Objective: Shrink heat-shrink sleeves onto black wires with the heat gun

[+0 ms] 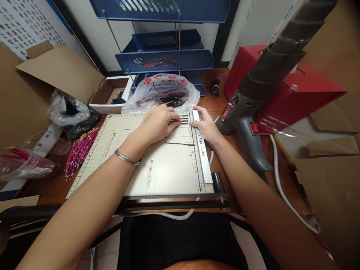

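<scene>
A cream paper cutter board lies on the wooden table, with a white strip along its right side. My left hand is closed near the board's top edge, its fingers pinching the ends of several short black wires laid side by side. At the strip's upper end is my right hand, its thumb and fingers apart around the strip, near the wires' right ends. One more black wire lies alone below them on the board.
A plastic bag of dark wires stands behind the board, below blue shelves. Pink wires lie left. A heat gun and red box are right, near a white cable. A black handle sits at the board's corner.
</scene>
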Demonstrator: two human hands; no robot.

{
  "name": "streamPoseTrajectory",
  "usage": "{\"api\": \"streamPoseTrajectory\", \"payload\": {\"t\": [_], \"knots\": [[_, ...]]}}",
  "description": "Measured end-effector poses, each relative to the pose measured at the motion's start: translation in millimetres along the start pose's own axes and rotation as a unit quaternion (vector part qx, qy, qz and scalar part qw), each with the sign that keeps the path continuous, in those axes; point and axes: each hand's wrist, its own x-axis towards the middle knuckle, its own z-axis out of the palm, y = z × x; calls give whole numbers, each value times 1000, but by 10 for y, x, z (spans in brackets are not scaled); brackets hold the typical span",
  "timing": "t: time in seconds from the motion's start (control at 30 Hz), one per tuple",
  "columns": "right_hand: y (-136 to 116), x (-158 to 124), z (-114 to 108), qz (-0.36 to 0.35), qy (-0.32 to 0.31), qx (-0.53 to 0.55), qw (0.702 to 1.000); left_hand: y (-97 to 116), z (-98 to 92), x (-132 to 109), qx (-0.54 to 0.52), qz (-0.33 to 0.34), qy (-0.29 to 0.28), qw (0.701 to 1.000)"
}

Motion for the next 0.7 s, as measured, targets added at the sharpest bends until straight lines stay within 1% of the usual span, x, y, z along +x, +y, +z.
{"api": "streamPoseTrajectory", "payload": {"t": [0.1,0.27,0.5,0.7], "knots": [[-1,0,-6,1,-6,0,1000,11,11,9,-3,2,-3,1000],[-11,4,6,5,2,3,1000,19,11,12,-4,2,-1,1000],[43,29,3,1,3,-4,1000,33,34,31,-8,10,3,1000],[39,22,-6,0,3,-10,1000,35,43,35,-4,6,1,1000]]}}
